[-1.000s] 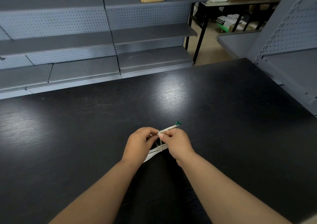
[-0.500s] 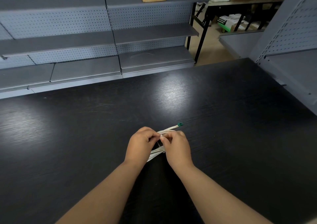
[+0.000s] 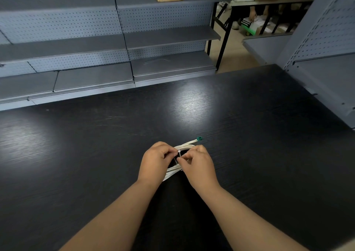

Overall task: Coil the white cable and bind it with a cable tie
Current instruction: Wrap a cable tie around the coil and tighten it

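So the cable (image 3: 185,146) is already coiled into a flat bundle, sitting on the table (image 3: 96,145) right between both hands. Its long axis runs diagonally, from near-left up to far-right, where a green tip (image 3: 200,138) pokes out past the fingers. The tie (image 3: 179,153) crosses the bundle about mid-length, dead centre between the hands, so neither is really nearer. Left hand (image 3: 154,161) has its fingertips pinched closed at the tie's upper end, right hand (image 3: 197,164) pinched closed just below it. Can't tell if the tail is through the head yet. Looks like tightening comes next.
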